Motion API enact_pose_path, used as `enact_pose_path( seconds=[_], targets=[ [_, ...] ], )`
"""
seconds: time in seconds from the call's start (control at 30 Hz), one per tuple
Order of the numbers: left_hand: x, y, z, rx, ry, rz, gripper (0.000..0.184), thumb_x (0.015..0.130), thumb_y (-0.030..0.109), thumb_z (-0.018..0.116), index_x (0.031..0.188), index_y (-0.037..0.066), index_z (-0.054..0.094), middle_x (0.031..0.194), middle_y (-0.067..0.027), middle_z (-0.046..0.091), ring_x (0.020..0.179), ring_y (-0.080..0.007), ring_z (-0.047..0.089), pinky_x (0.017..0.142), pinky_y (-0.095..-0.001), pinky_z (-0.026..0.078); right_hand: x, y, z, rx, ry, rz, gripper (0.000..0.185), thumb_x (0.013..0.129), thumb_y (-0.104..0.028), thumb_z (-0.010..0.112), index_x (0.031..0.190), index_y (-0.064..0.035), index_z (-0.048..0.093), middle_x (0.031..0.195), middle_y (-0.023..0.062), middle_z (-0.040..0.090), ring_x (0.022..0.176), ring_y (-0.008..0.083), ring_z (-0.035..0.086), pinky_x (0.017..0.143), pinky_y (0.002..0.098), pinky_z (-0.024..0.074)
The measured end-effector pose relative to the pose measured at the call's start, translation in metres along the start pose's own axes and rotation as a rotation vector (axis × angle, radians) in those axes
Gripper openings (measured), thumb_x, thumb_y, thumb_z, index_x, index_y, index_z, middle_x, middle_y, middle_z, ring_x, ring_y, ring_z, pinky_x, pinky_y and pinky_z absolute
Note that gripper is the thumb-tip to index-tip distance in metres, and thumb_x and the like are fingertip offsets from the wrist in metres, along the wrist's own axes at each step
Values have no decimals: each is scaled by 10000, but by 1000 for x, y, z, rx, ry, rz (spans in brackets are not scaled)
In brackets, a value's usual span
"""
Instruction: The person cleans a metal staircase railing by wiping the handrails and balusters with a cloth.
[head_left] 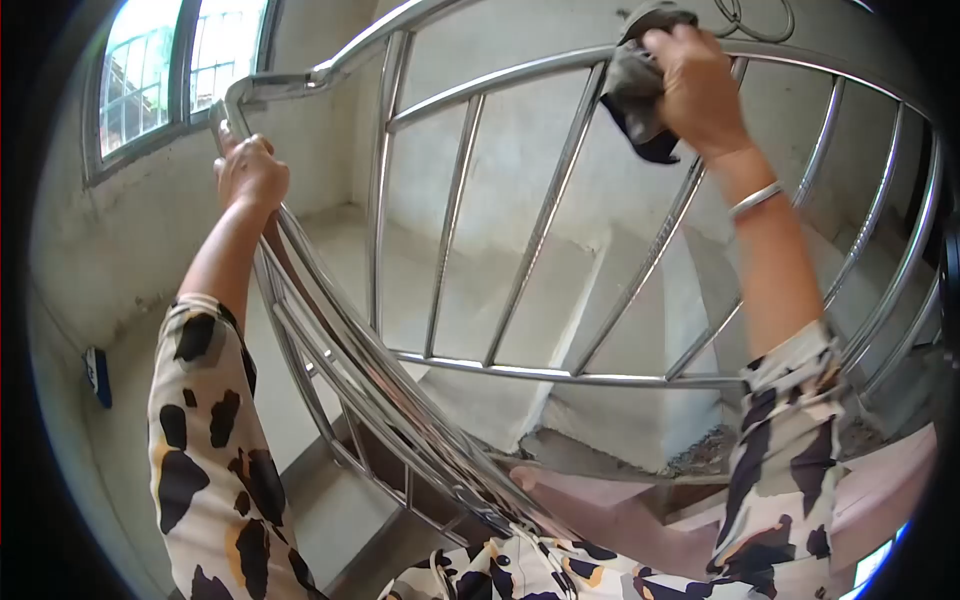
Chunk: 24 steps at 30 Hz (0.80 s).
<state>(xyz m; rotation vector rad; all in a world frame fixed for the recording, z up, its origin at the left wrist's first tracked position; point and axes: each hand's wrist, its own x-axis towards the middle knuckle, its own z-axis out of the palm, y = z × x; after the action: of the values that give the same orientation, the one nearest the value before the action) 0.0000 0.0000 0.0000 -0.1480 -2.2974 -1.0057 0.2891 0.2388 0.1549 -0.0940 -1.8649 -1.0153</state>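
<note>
Stairwell window (136,75) up-left of the left hand (252,172), which is closed round the steel railing (380,200), likely for balance. Well right of that, grey cloth (632,85) bunched in the right hand (698,92), curled tight, at the railing's upper part, probably so it hugs the metal.

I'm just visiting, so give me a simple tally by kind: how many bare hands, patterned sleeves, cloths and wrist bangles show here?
Bare hands: 2 (left hand, right hand)
Black-blotched cream sleeves: 2 (left sleeve, right sleeve)
Crumpled dark grey cloth: 1
Silver-coloured wrist bangle: 1
Total: 6
</note>
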Motion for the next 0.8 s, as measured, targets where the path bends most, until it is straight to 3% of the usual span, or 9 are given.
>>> enact_pose_path(
  seconds=[0.07,0.23,0.3,0.37,0.47,0.53,0.6,0.7,0.8],
  targets=[
    [-8,0,2,-33,7,-7,329,737,80,550,1053,118,631,1481,-86,169,1185,-351,433,991,-359,391,-21,-15,27,94,260,-174,160,732,-103,539,857,-67,632,972,168,573,941,363,510,758,419,456],
    [1,1,0,12,40,53,318,736,76,550,1042,109,631,1463,-86,217,1149,-350,457,963,-364,411,-148,-149,116,609,-3,412,461,732,16,486,1190,-33,523,1264,418,283,1105,518,422,933,438,400],
    [1,0,0,-6,32,41,320,735,70,547,1042,108,630,1463,-91,213,1153,-352,453,960,-366,412,-199,-194,127,613,-50,438,517,715,29,489,1226,-53,496,1251,421,291,1073,518,448,906,442,423],
    [0,1,-2,14,11,35,321,736,67,542,1042,107,630,1467,-93,201,1158,-353,449,964,-367,409,-252,-231,133,703,-424,492,552,718,12,495,1261,-83,468,1256,427,266,996,524,493,854,452,455],
    [1,1,0,34,14,30,324,738,62,535,1044,107,629,1473,-100,184,1164,-354,447,969,-366,407,-270,-242,123,779,-786,478,444,706,-27,518,1144,-89,549,1184,350,429,905,473,555,780,466,479],
    [1,1,-1,38,32,31,327,740,61,531,1048,110,630,1473,-111,179,1157,-353,458,969,-366,409,-243,-222,115,796,-1002,379,447,654,-47,534,1090,-121,601,961,260,591,846,416,589,760,443,484],
    [1,2,-3,56,14,32,328,739,64,533,1048,111,630,1473,-113,179,1156,-351,459,968,-365,410,-200,-201,102,802,-788,461,233,641,-63,529,868,-49,580,800,214,622,785,377,603,689,453,489],
    [4,0,2,66,-7,32,328,737,71,541,1050,115,630,1473,-113,180,1154,-346,463,966,-363,412,-131,-169,92,1062,-60,512,377,655,-46,572,1031,-21,573,855,231,609,822,411,587,730,427,487],
    [8,-3,4,69,3,38,331,734,86,554,1054,120,630,1470,-113,189,1148,-342,470,964,-363,413,-62,-149,104,979,286,360,395,651,30,588,1037,-39,535,1092,226,506,1060,409,468,879,391,421]
  ],
)
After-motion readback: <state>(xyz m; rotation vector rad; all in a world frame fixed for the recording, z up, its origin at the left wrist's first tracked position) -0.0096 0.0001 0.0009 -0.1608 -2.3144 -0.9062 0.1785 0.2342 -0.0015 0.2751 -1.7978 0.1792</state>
